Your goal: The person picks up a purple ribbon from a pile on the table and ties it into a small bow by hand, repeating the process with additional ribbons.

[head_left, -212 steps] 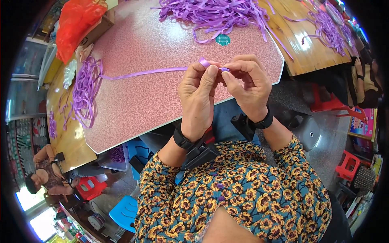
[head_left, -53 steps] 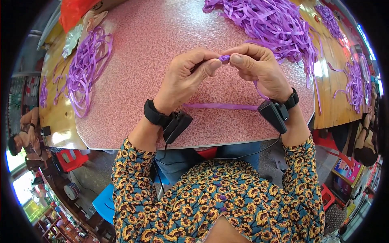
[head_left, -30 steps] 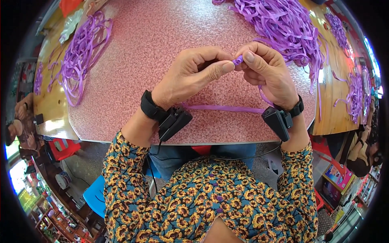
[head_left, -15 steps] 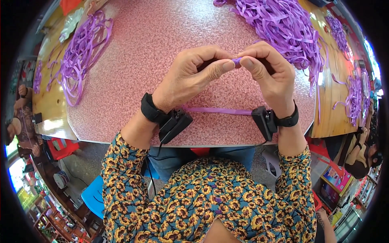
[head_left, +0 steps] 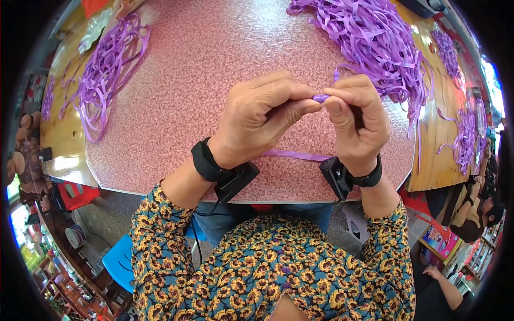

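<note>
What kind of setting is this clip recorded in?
Likely an informal craft workshop: heaps of purple ribbon on a pink speckled table, wooden tables alongside, and both hands pinching one ribbon strip.

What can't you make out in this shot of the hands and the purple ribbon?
- Head view: the ribbon tip is nearly covered by the fingertips of the left hand and right hand; its shape cannot be told.
- The purple strip on the pink table runs behind both wrists, hiding its ends.
- The ribbon pile is cut off by the top rim.
</note>
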Demonstrator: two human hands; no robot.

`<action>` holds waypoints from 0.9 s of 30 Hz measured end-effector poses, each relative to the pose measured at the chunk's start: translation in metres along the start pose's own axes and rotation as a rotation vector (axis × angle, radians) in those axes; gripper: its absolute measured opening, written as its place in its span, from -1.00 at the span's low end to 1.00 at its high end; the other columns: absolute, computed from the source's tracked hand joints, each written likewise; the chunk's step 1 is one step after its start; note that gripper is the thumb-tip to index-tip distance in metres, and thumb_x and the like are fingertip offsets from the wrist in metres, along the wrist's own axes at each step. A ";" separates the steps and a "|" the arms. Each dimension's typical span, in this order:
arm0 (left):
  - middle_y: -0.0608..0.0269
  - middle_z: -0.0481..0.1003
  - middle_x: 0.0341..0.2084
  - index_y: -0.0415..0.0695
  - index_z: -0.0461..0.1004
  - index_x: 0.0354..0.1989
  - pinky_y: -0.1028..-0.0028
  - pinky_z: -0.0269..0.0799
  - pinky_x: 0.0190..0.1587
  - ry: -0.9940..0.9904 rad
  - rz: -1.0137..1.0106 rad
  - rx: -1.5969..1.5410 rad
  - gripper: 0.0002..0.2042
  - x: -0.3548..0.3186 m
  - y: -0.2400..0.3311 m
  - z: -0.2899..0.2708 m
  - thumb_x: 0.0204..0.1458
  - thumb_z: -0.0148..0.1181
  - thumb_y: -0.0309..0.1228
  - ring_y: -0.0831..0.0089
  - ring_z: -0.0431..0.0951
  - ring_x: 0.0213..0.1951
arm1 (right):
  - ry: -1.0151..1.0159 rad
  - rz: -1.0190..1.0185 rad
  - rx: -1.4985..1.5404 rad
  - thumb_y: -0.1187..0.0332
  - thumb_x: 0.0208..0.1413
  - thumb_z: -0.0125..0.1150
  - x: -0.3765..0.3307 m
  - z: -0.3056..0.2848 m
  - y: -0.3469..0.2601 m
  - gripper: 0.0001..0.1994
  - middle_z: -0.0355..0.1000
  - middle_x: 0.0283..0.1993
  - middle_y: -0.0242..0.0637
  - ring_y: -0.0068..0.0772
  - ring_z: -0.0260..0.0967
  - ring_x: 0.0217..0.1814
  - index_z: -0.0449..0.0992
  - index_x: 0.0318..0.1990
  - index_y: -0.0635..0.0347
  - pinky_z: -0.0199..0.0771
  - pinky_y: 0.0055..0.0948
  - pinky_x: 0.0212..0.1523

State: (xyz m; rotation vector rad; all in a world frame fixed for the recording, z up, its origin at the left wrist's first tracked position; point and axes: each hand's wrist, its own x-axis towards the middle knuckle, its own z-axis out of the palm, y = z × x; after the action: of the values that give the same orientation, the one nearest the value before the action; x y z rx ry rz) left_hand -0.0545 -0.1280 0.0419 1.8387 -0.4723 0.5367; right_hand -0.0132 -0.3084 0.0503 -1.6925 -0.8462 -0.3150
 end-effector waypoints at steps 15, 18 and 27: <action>0.18 0.48 -0.56 -0.18 0.58 -0.30 0.44 0.34 -0.54 -0.027 0.046 -0.043 -0.87 0.001 -0.002 -0.003 -0.04 0.36 -0.50 0.34 0.49 -0.56 | -0.150 0.147 0.279 0.53 0.11 0.29 0.004 -0.006 0.004 -0.92 0.48 -0.32 -0.22 -0.54 0.41 -0.37 0.52 -0.26 0.33 0.35 -0.63 -0.41; 0.18 0.49 -0.56 -0.19 0.57 -0.31 0.45 0.35 -0.52 -0.053 0.028 0.009 -0.88 0.003 0.000 -0.006 -0.03 0.35 -0.51 0.34 0.49 -0.55 | -0.101 0.088 0.195 0.51 0.12 0.29 0.001 -0.002 0.003 -0.90 0.48 -0.31 -0.23 -0.56 0.41 -0.37 0.53 -0.25 0.33 0.35 -0.63 -0.42; 0.29 0.44 -0.58 -0.21 0.57 -0.27 0.55 0.20 -0.54 -0.042 -0.004 0.028 -0.87 0.005 -0.007 -0.010 0.01 0.33 -0.51 0.57 0.36 -0.57 | -0.178 0.408 0.449 0.43 0.25 0.16 0.006 -0.011 0.001 -0.80 0.40 -0.24 -0.27 -0.75 0.24 -0.55 0.51 -0.09 0.40 0.20 -0.71 -0.62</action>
State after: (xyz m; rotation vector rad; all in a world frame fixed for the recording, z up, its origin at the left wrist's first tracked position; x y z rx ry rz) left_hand -0.0475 -0.1169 0.0424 1.8804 -0.4912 0.5054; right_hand -0.0061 -0.3163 0.0566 -1.4338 -0.6201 0.2906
